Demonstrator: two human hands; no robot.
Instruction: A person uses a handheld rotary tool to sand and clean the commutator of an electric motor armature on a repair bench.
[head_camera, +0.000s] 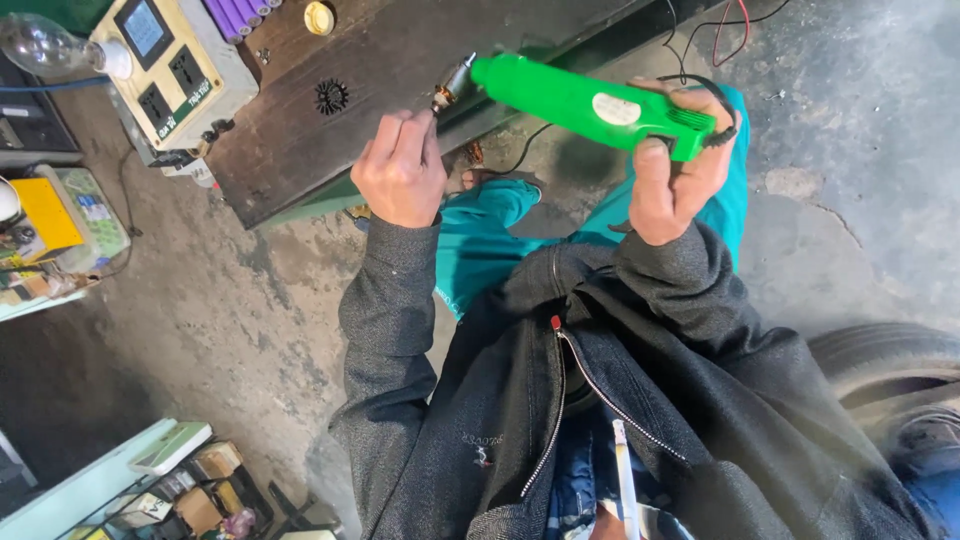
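A bright green hand-held electric tool (585, 102) with a metal nose is held level above my lap. My right hand (672, 180) is wrapped around its rear end, where a black cord leaves it. My left hand (402, 165) is closed with its fingertips pinching a small metal and copper part (443, 97) at the tool's metal tip (460, 76). Both arms wear dark grey jacket sleeves, and teal trousers show below the hands.
A dark wooden bench top (380, 70) lies beyond the hands. A cream socket box with a small screen (170, 65) and a clear bulb (45, 45) stand at top left. A tyre (885, 365) is at right, cluttered shelves at the left edge, concrete floor between.
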